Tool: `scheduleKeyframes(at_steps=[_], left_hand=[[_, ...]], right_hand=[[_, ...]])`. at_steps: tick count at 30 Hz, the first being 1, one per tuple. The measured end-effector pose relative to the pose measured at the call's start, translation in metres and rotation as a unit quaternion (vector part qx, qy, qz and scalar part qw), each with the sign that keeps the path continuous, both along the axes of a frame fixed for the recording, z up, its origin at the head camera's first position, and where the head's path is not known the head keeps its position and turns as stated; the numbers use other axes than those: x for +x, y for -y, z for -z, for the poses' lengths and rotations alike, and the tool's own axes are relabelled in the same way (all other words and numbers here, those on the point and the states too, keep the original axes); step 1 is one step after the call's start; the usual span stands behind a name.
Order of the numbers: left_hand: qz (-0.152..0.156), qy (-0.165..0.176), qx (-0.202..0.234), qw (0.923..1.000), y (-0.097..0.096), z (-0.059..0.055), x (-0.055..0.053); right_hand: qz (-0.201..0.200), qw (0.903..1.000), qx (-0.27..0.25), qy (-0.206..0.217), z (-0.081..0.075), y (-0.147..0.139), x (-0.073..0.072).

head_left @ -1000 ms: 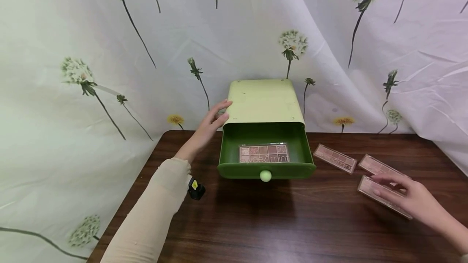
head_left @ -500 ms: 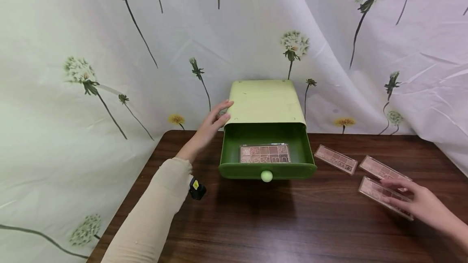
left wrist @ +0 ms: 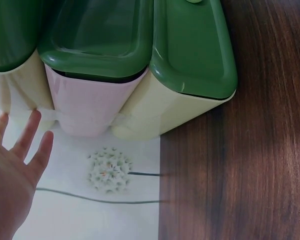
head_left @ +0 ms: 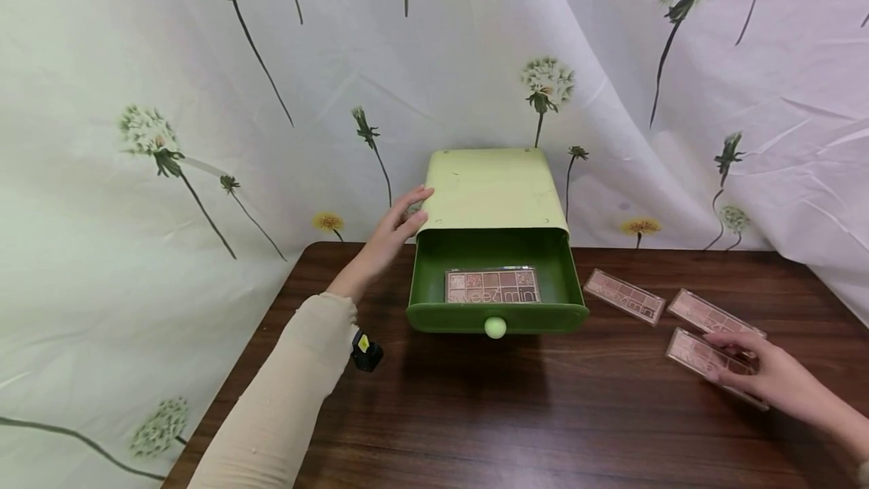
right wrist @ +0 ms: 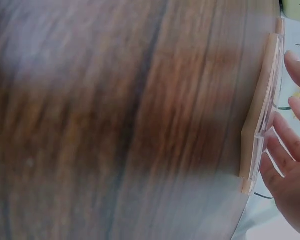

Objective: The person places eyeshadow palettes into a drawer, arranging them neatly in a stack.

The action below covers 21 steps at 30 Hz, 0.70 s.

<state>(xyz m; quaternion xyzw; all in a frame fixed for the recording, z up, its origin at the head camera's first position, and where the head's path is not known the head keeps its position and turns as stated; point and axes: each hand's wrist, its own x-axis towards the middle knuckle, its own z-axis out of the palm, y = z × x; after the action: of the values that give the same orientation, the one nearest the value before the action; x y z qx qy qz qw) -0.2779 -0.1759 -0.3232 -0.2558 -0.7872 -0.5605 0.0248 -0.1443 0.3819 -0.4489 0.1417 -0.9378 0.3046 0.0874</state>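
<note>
A yellow-green drawer unit (head_left: pixel 492 187) stands at the back of the table, its dark green top drawer (head_left: pixel 434 317) pulled out. Inside it lies an eyeshadow palette (head_left: pixel 492 287) with a clear lid. My left hand (head_left: pixel 390 232) rests its fingertips on the unit's upper left side; the left wrist view shows the fingers (left wrist: pixel 27 135) extended. At the right, my right hand (head_left: pixel 767 368) spans the nearest of three palettes (head_left: pixel 695 357) on the table, thumb towards the near edge, fingers across the top. In the right wrist view, its fingers (right wrist: pixel 285 135) are loosely spread over that palette.
Two more eyeshadow palettes (head_left: pixel 624 296) lie on the dark wooden table (head_left: pixel 543 413) right of the drawer. Below the top one, the unit has a pink-sided drawer section (left wrist: pixel 92 105). A dandelion-print cloth (head_left: pixel 462 44) hangs behind. My left wrist wears a black camera (head_left: pixel 366 353).
My right hand has shifted slightly right along the nearest palette and closed in on it. The left hand keeps its place on the unit.
</note>
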Motion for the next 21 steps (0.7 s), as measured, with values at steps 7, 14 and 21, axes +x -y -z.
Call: scheduleKeyframes(at_steps=[7, 14, 21], left_hand=[[-0.002, 0.001, -0.001, 1.0000, -0.001, -0.001, 0.002], [-0.003, -0.002, -0.005, 1.0000, -0.001, -0.002, 0.001], [-0.003, -0.004, -0.003, 1.0000, -0.001, -0.001, 0.000]], right_hand=[[-0.018, 0.9996, 0.021, -0.009, 0.004, 0.002, -0.004], [-0.037, 0.9978, 0.023, -0.050, 0.011, 0.003, -0.006], [-0.022, 0.9983, 0.040, -0.035, 0.011, 0.005, -0.006]])
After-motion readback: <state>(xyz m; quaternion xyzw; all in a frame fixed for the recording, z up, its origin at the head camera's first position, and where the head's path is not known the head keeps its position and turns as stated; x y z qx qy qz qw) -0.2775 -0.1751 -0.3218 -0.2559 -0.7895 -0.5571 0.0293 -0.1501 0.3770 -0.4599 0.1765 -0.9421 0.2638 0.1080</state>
